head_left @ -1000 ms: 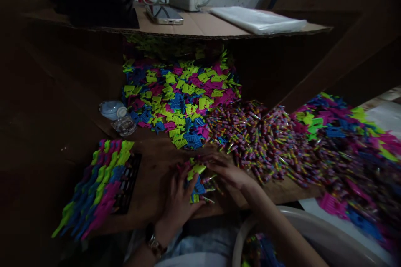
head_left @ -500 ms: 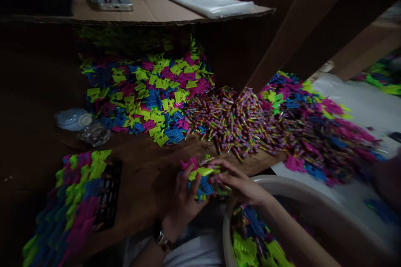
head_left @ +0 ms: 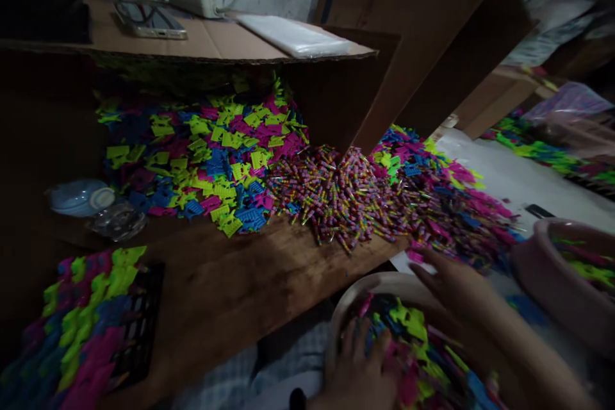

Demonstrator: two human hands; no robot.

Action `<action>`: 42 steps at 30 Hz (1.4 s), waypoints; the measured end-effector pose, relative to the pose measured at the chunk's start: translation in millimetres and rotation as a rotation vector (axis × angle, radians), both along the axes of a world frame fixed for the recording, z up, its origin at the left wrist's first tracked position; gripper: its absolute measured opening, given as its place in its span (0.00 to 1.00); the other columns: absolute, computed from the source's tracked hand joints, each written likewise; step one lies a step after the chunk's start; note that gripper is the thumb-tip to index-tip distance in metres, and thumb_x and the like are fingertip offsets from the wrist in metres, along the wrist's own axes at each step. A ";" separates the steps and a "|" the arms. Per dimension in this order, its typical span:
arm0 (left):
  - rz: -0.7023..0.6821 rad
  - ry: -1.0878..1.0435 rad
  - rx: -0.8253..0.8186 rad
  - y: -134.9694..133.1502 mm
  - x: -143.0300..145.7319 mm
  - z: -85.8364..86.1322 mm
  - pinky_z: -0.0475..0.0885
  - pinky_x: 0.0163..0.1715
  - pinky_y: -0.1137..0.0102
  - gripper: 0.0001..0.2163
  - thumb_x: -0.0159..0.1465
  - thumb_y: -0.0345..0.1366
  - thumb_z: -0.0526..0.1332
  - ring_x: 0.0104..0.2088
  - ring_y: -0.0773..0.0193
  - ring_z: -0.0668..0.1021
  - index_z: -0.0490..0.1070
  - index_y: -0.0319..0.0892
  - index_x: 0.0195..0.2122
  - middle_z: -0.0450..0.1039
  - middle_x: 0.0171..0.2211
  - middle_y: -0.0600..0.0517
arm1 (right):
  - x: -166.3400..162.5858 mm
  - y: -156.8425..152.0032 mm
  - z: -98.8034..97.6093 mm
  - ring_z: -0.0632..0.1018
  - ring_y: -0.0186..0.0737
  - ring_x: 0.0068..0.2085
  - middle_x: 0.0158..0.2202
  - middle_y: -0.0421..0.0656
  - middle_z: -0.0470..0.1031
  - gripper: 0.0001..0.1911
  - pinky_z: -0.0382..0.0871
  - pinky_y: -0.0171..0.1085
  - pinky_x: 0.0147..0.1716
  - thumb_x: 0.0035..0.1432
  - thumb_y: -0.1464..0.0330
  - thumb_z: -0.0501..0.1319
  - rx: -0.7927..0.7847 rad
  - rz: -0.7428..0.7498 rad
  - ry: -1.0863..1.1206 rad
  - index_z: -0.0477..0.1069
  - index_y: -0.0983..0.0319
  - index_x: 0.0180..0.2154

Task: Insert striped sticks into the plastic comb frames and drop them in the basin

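Note:
My left hand (head_left: 362, 359) reaches into a pale basin (head_left: 343, 307), its fingers spread over brightly coloured plastic pieces (head_left: 408, 320). Above the basin's far right side is my right hand (head_left: 454, 282), fingers stretched out and somewhat blurred, the tips close to a pink plastic piece (head_left: 417, 255) at the table edge. Whether those tips touch it I cannot tell. Beyond the basin lies a heap of small striped crayon-like sticks (head_left: 350, 198). A larger pile of yellow, blue and pink comb-like pieces (head_left: 206, 160) spreads to its left.
A black rack (head_left: 144, 327) holds rows of coloured pieces at the front left. Behind it are a light blue container (head_left: 79, 197) and a clear bag (head_left: 118, 221). A cardboard shelf (head_left: 211, 45) carries a phone (head_left: 151, 25). At right stands a pink basin (head_left: 542, 256).
The bunch of coloured pieces between my hands is gone from them. My left hand has dropped into the basin; my right hand has moved right. The view has swung right.

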State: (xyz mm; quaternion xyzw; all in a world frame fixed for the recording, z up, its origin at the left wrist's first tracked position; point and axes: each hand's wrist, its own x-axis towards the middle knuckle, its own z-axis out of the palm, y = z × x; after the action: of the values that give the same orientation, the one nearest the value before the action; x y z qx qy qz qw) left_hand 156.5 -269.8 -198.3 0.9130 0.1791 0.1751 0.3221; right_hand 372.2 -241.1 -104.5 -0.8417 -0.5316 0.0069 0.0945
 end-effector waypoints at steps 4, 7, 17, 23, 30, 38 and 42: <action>0.219 -0.094 0.021 69.3 -43.8 22.6 0.64 0.56 0.55 0.17 0.62 0.41 0.56 0.57 0.52 0.65 0.68 0.44 0.51 0.69 0.53 0.46 | -45.4 67.3 -33.1 0.78 0.48 0.36 0.34 0.52 0.78 0.10 0.67 0.38 0.34 0.59 0.68 0.55 -0.190 0.064 -0.109 0.74 0.64 0.37; 0.627 -0.088 0.166 147.6 -74.5 24.9 0.64 0.54 0.52 0.14 0.65 0.34 0.52 0.54 0.53 0.68 0.69 0.42 0.49 0.70 0.51 0.43 | -73.9 88.2 -54.8 0.76 0.53 0.42 0.39 0.59 0.75 0.12 0.65 0.42 0.38 0.58 0.77 0.52 -0.210 0.030 -0.201 0.74 0.69 0.36; 0.773 0.167 0.366 229.0 -103.6 1.1 0.60 0.55 0.47 0.16 0.57 0.32 0.62 0.59 0.44 0.62 0.71 0.45 0.48 0.67 0.55 0.45 | -77.9 80.0 -62.5 0.76 0.58 0.41 0.38 0.62 0.73 0.16 0.67 0.46 0.35 0.58 0.81 0.48 -0.189 -0.020 -0.272 0.75 0.71 0.35; 0.836 0.072 0.332 186.9 -124.3 -2.3 0.63 0.52 0.50 0.20 0.59 0.28 0.59 0.51 0.52 0.70 0.67 0.51 0.53 0.70 0.47 0.47 | -100.2 82.8 -64.4 0.77 0.54 0.39 0.38 0.60 0.74 0.12 0.69 0.43 0.35 0.59 0.78 0.51 -0.141 0.182 -0.080 0.72 0.70 0.38; 1.016 -0.483 -0.477 174.9 -138.8 21.6 0.70 0.44 0.64 0.17 0.52 0.30 0.63 0.40 0.59 0.76 0.71 0.41 0.45 0.75 0.37 0.49 | -162.3 87.1 -33.3 0.78 0.41 0.38 0.36 0.46 0.77 0.11 0.70 0.35 0.37 0.62 0.68 0.51 0.181 0.643 0.605 0.70 0.62 0.40; 0.820 -0.744 -1.077 152.0 -145.1 55.2 0.70 0.34 0.72 0.16 0.48 0.35 0.69 0.31 0.67 0.75 0.73 0.39 0.38 0.75 0.31 0.52 | -185.2 92.4 -11.0 0.76 0.38 0.33 0.31 0.42 0.77 0.14 0.70 0.33 0.33 0.53 0.58 0.62 0.167 0.437 1.250 0.72 0.62 0.33; 0.804 -0.734 -1.071 145.3 -146.4 67.0 0.69 0.33 0.73 0.15 0.51 0.36 0.68 0.33 0.67 0.74 0.73 0.40 0.40 0.74 0.32 0.52 | -188.6 87.1 -17.2 0.72 0.32 0.25 0.25 0.38 0.74 0.17 0.66 0.30 0.26 0.47 0.56 0.67 0.080 0.303 1.487 0.72 0.63 0.31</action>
State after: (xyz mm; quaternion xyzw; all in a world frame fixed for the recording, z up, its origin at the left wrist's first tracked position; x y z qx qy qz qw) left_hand 10.1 -124.5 -131.3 0.3798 0.4396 0.4605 0.6712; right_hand 183.7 -154.1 -121.7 -0.5291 -0.4375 0.5659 0.4565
